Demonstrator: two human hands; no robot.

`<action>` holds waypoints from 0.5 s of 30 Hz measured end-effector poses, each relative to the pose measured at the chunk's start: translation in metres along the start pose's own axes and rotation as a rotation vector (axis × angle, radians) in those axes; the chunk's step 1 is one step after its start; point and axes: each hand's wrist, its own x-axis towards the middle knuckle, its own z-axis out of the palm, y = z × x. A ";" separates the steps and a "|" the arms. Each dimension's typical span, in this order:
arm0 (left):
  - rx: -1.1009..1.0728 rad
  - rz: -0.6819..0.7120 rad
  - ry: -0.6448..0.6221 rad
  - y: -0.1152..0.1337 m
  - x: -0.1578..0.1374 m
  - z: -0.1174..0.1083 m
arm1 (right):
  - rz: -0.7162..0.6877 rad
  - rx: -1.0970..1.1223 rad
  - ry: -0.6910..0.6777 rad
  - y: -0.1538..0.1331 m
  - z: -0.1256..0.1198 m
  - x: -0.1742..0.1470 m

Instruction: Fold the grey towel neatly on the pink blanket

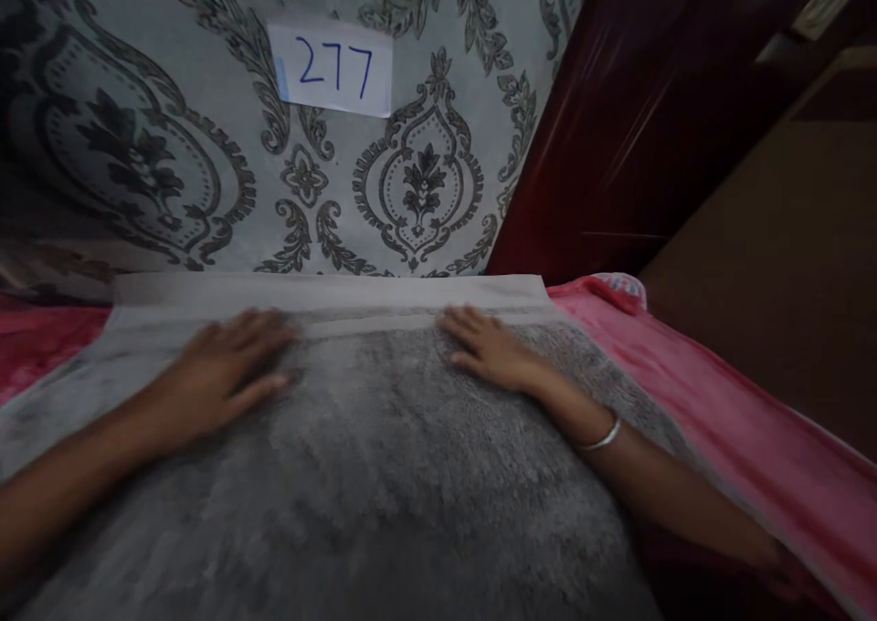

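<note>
A grey plush towel lies spread out before me, with a smooth pale band along its far edge and a thinner stripe just below. My left hand rests palm down on its left part, fingers stretched and the thumb apart, a little blurred. On the right, my right hand also lies flat on the cloth near the stripe, fingers spread. Neither hand grips anything. A silver bangle circles my right wrist.
Pink and red bedding shows under the towel at both sides. Behind the far edge rises a patterned wall with a paper marked 277. Dark red glossy furniture stands at the right, beside a brown panel.
</note>
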 end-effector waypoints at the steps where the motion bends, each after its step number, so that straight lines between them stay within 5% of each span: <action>1: -0.030 0.100 -0.084 0.016 0.000 0.003 | -0.057 0.009 -0.032 -0.014 0.004 0.001; 3: -0.070 0.181 -0.183 0.032 0.000 0.010 | -0.103 0.013 -0.057 -0.026 0.010 0.001; 6: -0.050 0.061 -0.181 0.023 0.002 0.015 | -0.066 0.007 -0.046 -0.013 0.011 0.001; 11: 0.036 -0.153 -0.134 -0.009 0.009 0.009 | 0.168 -0.005 -0.044 0.031 0.008 0.004; 15: 0.060 -0.228 -0.086 -0.009 0.011 0.008 | 0.297 -0.003 -0.048 0.045 0.008 0.008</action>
